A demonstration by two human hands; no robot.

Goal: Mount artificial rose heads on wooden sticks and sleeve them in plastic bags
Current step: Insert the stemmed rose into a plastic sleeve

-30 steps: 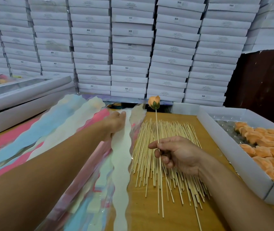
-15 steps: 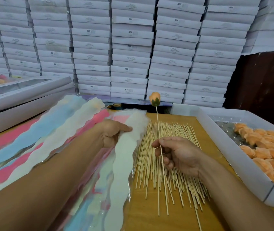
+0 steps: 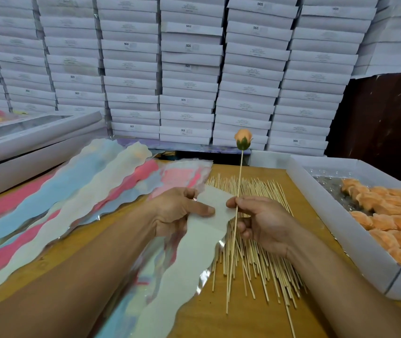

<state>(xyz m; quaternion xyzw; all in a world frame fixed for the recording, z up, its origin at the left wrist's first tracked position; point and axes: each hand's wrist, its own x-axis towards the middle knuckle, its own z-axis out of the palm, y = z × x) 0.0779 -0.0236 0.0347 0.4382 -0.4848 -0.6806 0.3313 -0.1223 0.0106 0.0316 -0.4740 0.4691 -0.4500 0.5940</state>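
Boxes [image 3: 189,69], white and flat, stand stacked like a wall far beyond both your hands. To the right of your right hand sits a white tray [image 3: 336,230] full of orange rose heads [image 3: 389,223]. To the left of your left hand, wavy plastic bags [image 3: 72,191] in pink, blue and cream lie spread on the wooden table [image 3: 243,313]. Under your right hand lies the pile of wooden sticks [image 3: 263,252].

Your left hand [image 3: 177,211] pinches one cream plastic sleeve [image 3: 194,245] near its upper end, thumb on top. Your right hand [image 3: 263,223] pinches a stick [image 3: 236,215] in its middle part, and the mounted rose head [image 3: 243,139] stands above, beyond the fingers.

I judge the sleeve is very light, soft and slippery, so hold it near the mouth to keep this open. The stick looks thin and stiff but can snap; hold it near the middle. The rose head seems soft and may pull off, so do not squeeze it when you slide it in.
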